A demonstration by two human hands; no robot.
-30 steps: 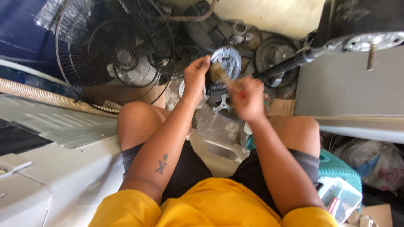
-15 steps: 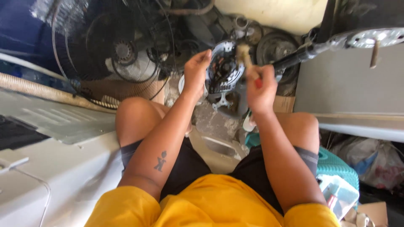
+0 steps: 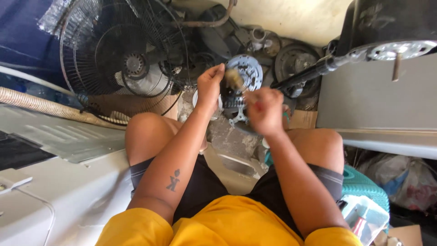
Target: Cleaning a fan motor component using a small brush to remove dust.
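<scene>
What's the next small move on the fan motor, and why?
Probably another light brush stroke across the motor housing. The left hand grips the round metal housing at its edge, while the right hand holds a brush with its bristles at the housing's face, blurred mid-motion.

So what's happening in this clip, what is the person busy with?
A seated person in a yellow shirt is working on a round metal fan motor housing held up between the knees. The left hand steadies its edge, while the right hand holds a small brush against it, blurred with motion. A black fan guard and other motor parts lie behind.
</scene>
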